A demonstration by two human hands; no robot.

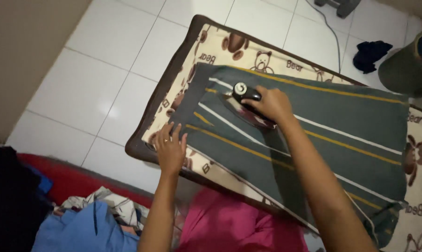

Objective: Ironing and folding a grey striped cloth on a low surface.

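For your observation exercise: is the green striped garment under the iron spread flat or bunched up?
Spread flat: the green striped garment lies smooth on the bear-print blanket, left hand pressing its edge, right hand on the iron.

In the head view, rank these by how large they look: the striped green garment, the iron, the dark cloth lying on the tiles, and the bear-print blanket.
1. bear-print blanket, partly covered
2. striped green garment
3 and 4. iron and dark cloth: look alike; the right hand hides much of the iron, so no ranking.
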